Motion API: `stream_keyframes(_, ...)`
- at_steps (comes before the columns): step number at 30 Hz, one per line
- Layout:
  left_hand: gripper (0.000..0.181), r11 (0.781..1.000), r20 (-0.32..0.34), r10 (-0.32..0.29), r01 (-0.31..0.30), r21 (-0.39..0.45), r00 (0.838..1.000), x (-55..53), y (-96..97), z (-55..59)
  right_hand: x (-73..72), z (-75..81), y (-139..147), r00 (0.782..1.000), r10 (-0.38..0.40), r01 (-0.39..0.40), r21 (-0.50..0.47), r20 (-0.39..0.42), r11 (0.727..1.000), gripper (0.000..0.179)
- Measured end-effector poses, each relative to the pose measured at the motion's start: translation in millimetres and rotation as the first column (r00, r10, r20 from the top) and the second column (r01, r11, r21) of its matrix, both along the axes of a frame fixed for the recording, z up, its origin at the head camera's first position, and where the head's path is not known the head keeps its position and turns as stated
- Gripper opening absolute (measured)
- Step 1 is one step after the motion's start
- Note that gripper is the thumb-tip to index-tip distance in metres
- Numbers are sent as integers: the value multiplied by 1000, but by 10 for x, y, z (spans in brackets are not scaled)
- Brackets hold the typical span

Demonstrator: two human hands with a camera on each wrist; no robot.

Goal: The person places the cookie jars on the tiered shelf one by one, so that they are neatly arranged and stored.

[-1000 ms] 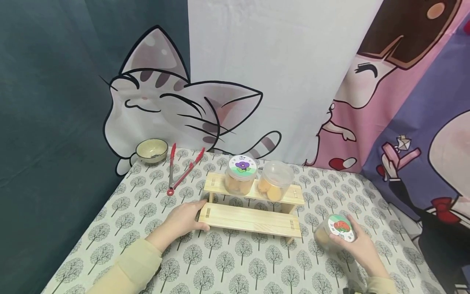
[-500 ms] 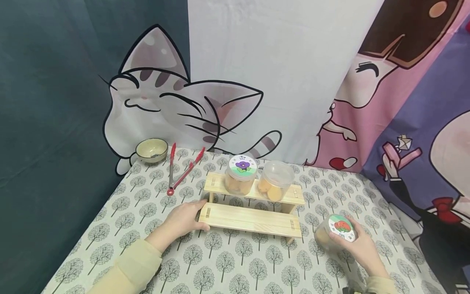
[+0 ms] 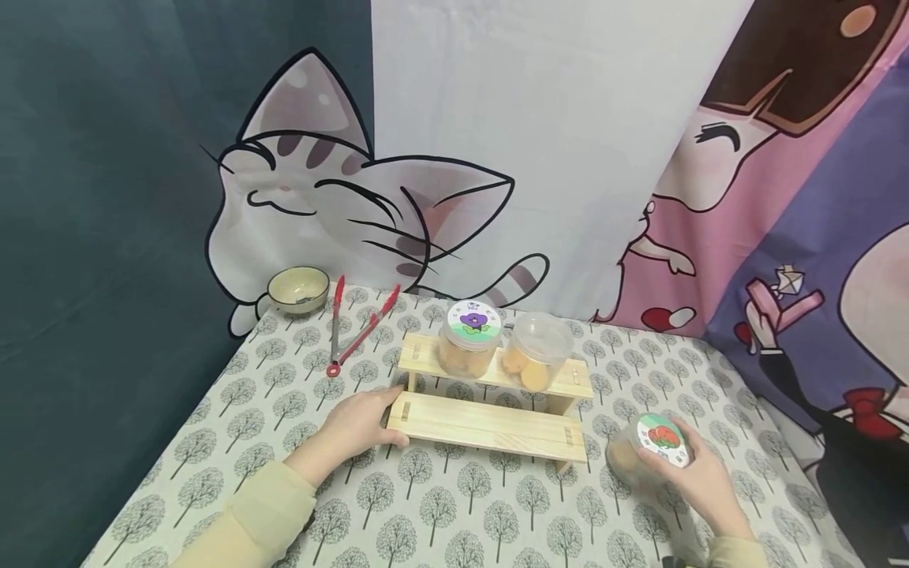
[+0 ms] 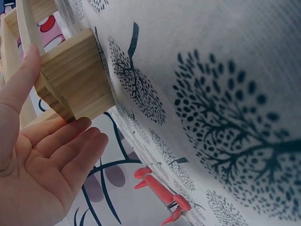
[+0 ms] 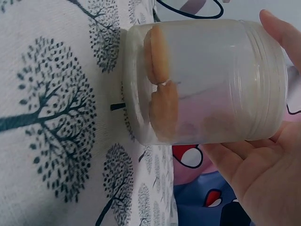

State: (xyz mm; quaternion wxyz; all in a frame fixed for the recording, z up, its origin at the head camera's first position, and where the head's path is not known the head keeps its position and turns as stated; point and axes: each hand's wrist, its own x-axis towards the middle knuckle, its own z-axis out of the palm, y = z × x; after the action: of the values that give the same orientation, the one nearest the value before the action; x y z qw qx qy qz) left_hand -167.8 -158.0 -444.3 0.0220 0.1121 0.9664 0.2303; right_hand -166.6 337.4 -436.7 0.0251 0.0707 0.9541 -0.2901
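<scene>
My left hand (image 3: 357, 426) grips the left end of a two-tier wooden stand (image 3: 486, 426), its thumb and fingers on either side of the lower board. In the left wrist view, the fingertips rest against the stand's wooden end (image 4: 77, 75). To the right of the stand, my right hand (image 3: 699, 477) holds a clear plastic jar round its upper part. The jar's lid (image 3: 663, 442) bears a red and green picture. Seen from the right wrist, the jar (image 5: 202, 84) stands upright with its base at the cloth and orange-brown pieces (image 5: 162, 110) at its bottom.
Two more jars stand on the upper tier: one with a purple-pictured lid (image 3: 472, 323), one with a plain translucent top (image 3: 543, 335). Open red-tipped tongs (image 3: 337, 347) and a cream bowl (image 3: 298, 289) lie at the back left. A tree-patterned cloth (image 3: 469, 505) covers the table.
The head view has shifted very slightly. Both hands keep their hold, and the stand and jars have not visibly moved on the table.
</scene>
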Motion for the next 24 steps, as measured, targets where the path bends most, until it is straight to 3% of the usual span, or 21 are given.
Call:
stream_keyframes(6,94,1000,5,5,-5,-7,1000,4,5,7,14,24,-31,998,21,-22,-20,-63,1000,97)
stream_keyframes(24,95,1000,-6,-2,2,-16,1000,3,-2,4,86,231,-239,992,47,-53,-45,-119,998,93)
